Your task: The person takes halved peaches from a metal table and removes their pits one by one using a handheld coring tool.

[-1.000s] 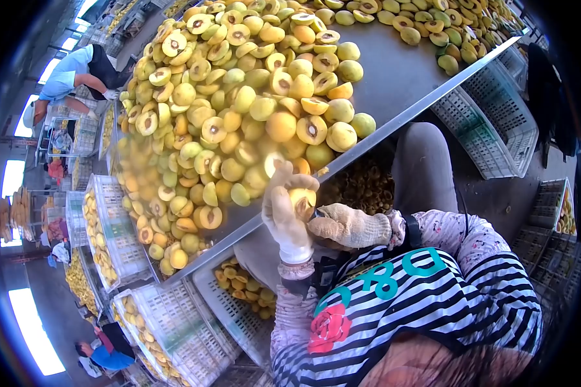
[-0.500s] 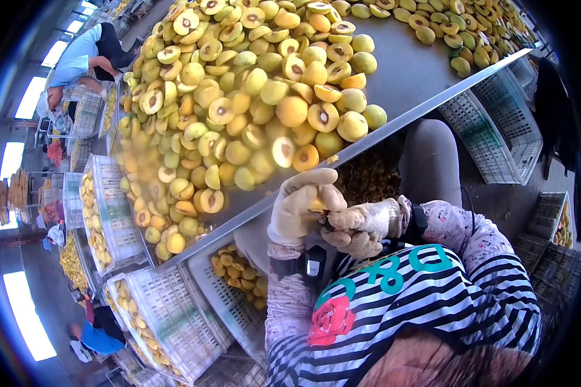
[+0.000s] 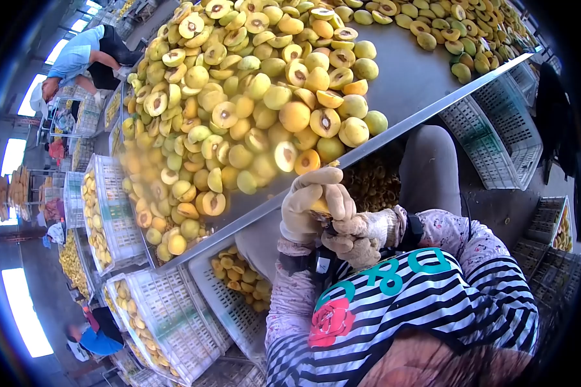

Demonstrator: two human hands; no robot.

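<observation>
My gloved left hand is closed around a yellow-orange apricot piece, mostly hidden by the fingers. Against it, my gloved right hand is pinched shut; a small dark thing shows between the two hands, too covered to name. Both hands are just in front of the metal table's raised edge. Beyond that edge lies a large heap of halved apricots, many cut side up with brown stones showing.
Below the hands is a container of dark stones or scraps. A white crate of apricot halves stands at the left, beside more filled crates. Another crate leans at the right. A co-worker bends over crates at far left.
Both hands have shifted slightly right and toward my body, staying together. The left fingers have curled further over the apricot piece. The view has tilted a little.
</observation>
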